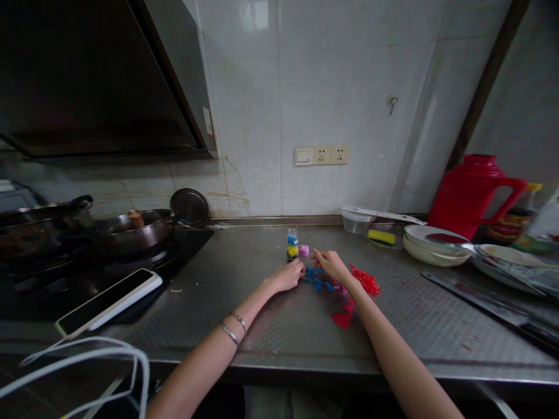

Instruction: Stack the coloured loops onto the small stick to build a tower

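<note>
My left hand [288,275] rests low over the steel counter, its fingers drawn together just left of a heap of small blue pieces [313,278]. My right hand [331,263] is across from it, thumb and fingers closed in a pinch above the same heap. Whatever either hand holds is too small or hidden to make out. Behind my left hand stands a small clear jar [292,244] with blue, yellow and dark layers inside. A pink piece [304,250] lies beside the jar. Red small pieces [365,281] are heaped right of my right wrist, and a flat red piece [343,317] lies nearer me.
At left, a phone [109,299] with a white cable lies by the stove and a pan [131,233]. On the right are stacked bowls [432,256], a yellow sponge [381,237], a red thermos [467,192] and a long dark knife-like tool [484,305].
</note>
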`<state>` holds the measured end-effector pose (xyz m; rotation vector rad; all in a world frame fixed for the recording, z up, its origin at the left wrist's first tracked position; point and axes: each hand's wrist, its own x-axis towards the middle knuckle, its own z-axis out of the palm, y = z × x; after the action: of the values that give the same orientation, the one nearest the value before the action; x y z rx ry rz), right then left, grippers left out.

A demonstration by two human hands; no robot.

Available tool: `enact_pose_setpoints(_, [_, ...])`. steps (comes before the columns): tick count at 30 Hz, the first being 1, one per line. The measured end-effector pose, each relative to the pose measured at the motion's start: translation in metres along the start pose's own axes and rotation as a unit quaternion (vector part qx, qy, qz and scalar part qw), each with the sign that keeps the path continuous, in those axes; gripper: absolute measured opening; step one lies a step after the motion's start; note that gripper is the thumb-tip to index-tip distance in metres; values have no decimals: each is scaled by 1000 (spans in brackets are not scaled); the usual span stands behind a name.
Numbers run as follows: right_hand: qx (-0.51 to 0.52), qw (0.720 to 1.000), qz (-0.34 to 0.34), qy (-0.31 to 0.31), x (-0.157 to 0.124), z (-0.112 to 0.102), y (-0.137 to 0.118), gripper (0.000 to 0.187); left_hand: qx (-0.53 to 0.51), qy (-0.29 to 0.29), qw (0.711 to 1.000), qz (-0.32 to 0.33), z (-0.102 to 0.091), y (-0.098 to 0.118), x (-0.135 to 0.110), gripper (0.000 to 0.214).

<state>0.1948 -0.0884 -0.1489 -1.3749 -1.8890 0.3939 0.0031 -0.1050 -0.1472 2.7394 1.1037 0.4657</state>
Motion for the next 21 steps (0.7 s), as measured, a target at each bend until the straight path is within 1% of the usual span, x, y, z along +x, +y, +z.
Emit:
enact_pose_setpoints(2, [2,1000,-2,-1,0,-1,-1,56,-16,29,999,5,-8,0,1,17])
enact_pose_setpoints(4, [5,1000,-5,-2,0,-2,-1,56,-33,73,997,15,-21,-2,5,17])
enact_pose_setpoints(8, [15,1000,-7,-5,1,-2,-1,55,-56,177,982,12,-58,-13,20,18])
enact_pose_setpoints(9, [17,1000,-5,-7,1,-2,-1,55,-52,190,980,11,-68,-17,25,17])
enact_pose_setpoints(12, [18,1000,1,-8,1,-1,-1,56,-7,199,980,-4,-95,-26,39,18])
enact_pose_setpoints(15, [20,1000,4,-8,1,-1,-2,56,70,179,981,-12,-111,-33,50,19])
enact_pose_setpoints(18, [23,1000,4,-11,1,-1,-1,55,141,147,979,-3,-115,-35,57,19])
enact_pose_setpoints(21, [21,1000,7,-14,2,0,0,56,185,133,974,16,-113,-35,60,18])
